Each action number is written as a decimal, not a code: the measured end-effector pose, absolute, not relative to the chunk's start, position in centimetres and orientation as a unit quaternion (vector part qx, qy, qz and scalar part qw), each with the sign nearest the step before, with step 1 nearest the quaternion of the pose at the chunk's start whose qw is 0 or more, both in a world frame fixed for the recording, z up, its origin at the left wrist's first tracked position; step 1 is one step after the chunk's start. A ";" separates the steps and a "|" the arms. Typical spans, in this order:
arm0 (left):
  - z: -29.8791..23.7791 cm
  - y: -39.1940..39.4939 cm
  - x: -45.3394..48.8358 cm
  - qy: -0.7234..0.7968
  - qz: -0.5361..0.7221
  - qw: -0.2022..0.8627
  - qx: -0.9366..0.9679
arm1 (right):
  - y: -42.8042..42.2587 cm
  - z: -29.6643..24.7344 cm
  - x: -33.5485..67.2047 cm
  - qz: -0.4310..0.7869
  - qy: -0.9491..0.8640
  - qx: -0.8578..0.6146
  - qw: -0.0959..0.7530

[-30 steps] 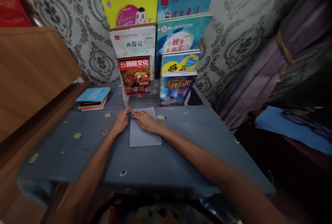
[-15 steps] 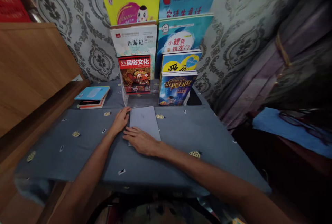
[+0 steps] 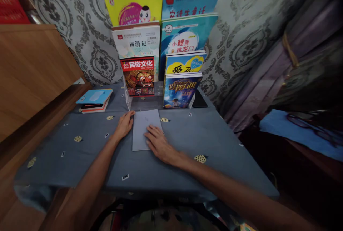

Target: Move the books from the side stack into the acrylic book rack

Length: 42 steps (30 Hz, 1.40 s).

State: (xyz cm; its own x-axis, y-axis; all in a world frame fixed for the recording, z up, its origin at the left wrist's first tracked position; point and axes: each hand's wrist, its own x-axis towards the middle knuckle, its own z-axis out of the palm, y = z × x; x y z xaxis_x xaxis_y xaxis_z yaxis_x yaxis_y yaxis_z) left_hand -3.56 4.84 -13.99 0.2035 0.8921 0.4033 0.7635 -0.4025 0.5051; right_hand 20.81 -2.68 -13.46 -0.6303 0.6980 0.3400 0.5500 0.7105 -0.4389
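Note:
A thin, pale grey rectangle of paper (image 3: pixel 140 131) lies flat on the table, a faint mark near its upper middle. Whether it is a single sheet or a booklet I cannot tell. My left hand (image 3: pixel 124 124) rests beside its upper left edge, fingers stretched forward, the tips close to the corner. Across the lower right part of the paper lies my right hand (image 3: pixel 160 145), palm down with its fingers apart. It covers some of the paper's right side and lower right corner.
A clear stand (image 3: pixel 144 103) holds several upright books at the back, including a red-topped book (image 3: pixel 138 77) and a dark blue book (image 3: pixel 179 91). A small book stack (image 3: pixel 95 100) lies at the back left. A black flat object (image 3: pixel 199 99) sits right of the stand.
My right hand has slid rightward over the paper, from its left side to its lower right, uncovering the lower left part. My left hand has stayed nearly in place.

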 end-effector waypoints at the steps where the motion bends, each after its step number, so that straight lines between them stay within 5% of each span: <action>1: -14.0 4.7 -3.5 0.541 0.324 0.093 0.770 | -2.5 -13.5 21.3 0.150 -0.884 -0.366 0.249; 12: -13.9 3.4 -2.7 0.557 0.355 0.098 0.744 | -1.9 -12.6 22.0 0.128 -0.849 -0.468 0.208; 23: -12.9 3.3 -2.1 0.537 0.525 0.377 0.543 | -1.9 -12.9 22.2 0.122 -0.855 -0.458 0.211; 28: -11.9 2.6 -1.3 0.523 0.503 0.497 0.475 | -1.8 -12.8 22.3 0.134 -0.849 -0.465 0.211; 37: -10.2 1.5 -0.7 0.487 0.477 0.580 0.445 | 0.5 -13.7 23.6 0.195 -0.782 -0.494 0.325; 42: -9.6 1.2 -0.5 0.467 0.493 0.592 0.434 | 2.7 -14.0 24.7 0.334 -0.709 -0.472 0.404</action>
